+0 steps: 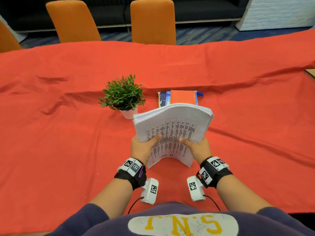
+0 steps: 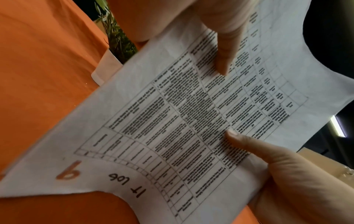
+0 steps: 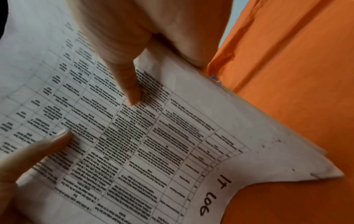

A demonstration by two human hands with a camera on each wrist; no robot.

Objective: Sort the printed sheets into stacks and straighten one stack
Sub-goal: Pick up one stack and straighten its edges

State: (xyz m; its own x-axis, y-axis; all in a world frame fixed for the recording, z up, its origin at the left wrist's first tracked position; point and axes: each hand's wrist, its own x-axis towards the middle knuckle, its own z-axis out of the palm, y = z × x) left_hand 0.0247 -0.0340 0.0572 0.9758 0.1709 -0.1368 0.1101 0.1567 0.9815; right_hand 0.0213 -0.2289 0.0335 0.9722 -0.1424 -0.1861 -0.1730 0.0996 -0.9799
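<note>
Navy sweatshirt (image 1: 170, 223) with yellow lettering fills the near edge of the scene, where a person sits at a desk (image 1: 51, 133) draped in red cloth, a camera strapped to each wrist. Just beyond, both hands lift a thick pile of printed sheets (image 1: 172, 126) off the cloth. The left hand (image 1: 143, 147) grasps the pile's left edge, thumb pressed flat on the top page and fingers curled out of sight underneath; the right hand (image 1: 196, 147) mirrors it on the right edge. The top page (image 2: 191, 121), a dense printed table with "IT LOG" handwritten along its near margin, droops toward the person, its lower end brushing the cloth. The far end of the pile bows upward and its page edges fan unevenly, likely the reason for the two-sided hold: squeezed from both sides, loose paper can be kept together while it is sorted. No separate stacks lie on the cloth yet, so the sorting appears barely begun. Behind the pile stand a small green plant in a white pot (image 1: 123, 97) to the left and a few notebooks (image 1: 180, 98), red on top, probably parked there to leave working room. Orange chairs (image 1: 151, 21) line the far side.
</note>
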